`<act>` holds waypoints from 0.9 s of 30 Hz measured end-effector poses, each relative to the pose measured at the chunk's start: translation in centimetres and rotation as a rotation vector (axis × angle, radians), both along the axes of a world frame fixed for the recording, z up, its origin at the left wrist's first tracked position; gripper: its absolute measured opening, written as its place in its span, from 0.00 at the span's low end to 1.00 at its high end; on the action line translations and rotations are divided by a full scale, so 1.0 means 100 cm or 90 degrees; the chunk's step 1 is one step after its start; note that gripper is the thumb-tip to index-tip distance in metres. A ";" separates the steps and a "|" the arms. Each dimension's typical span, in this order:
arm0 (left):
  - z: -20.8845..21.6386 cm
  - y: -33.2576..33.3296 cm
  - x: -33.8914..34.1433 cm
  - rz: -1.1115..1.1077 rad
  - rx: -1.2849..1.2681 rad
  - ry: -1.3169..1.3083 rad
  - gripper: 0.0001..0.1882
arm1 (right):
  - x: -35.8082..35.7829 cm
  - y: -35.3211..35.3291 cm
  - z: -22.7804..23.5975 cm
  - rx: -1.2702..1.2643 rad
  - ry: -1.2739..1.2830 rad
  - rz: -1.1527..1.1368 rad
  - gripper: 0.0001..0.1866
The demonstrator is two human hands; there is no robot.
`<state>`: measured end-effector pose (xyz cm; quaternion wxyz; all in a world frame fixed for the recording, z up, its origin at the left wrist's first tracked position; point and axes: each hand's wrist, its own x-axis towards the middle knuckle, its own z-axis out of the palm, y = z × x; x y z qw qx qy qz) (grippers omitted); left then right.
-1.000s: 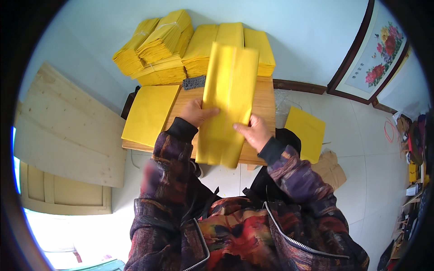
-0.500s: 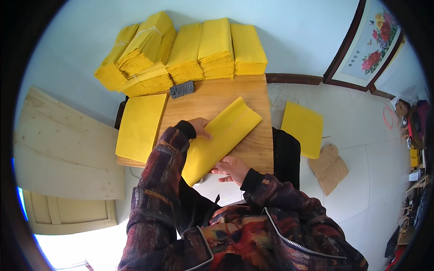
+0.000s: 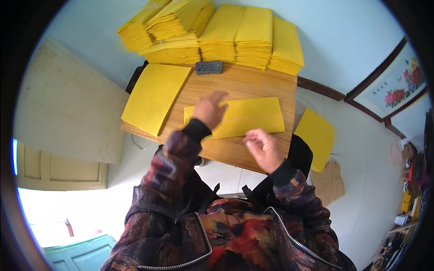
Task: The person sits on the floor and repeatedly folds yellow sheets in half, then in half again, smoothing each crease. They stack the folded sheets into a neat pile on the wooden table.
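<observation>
A folded sheet of yellow paper point(image 3: 253, 115) lies flat on the wooden table, stretched out left to right, with a faint line along its length. Above its left part is my left hand point(image 3: 209, 110), slightly blurred, with fingers and thumb apart and nothing held. By the paper's near edge, toward its right end, my right hand point(image 3: 266, 150) is loosely curled with nothing visible in it; whether its fingertips touch the paper is hard to tell. A flat stack of yellow sheets point(image 3: 156, 97) rests at the table's left side.
Thick piles of folded yellow paper point(image 3: 219, 31) line the table's back against the wall. In front of them sits a dark grey textured block point(image 3: 209, 67). Right of the wooden table point(image 3: 239, 151) are another yellow sheet point(image 3: 316, 137) and crumpled brown paper point(image 3: 329, 183). A wooden board point(image 3: 74, 104) leans at left.
The folded paper has turned from slanting over the near edge to lying flat across the table. Both hands have let go of it. The view has shifted.
</observation>
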<state>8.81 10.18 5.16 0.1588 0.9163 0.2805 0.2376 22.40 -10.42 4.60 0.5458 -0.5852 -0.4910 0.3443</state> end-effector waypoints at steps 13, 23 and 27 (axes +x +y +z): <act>-0.045 -0.060 -0.038 0.110 0.061 0.217 0.36 | 0.006 0.078 -0.011 0.080 -0.520 -0.026 0.25; -0.059 -0.034 -0.041 0.209 0.082 0.264 0.32 | -0.022 0.101 -0.031 0.019 -0.572 -0.024 0.26; -0.068 -0.032 -0.040 0.216 0.044 0.247 0.31 | -0.032 0.111 -0.037 -0.022 -0.558 -0.015 0.25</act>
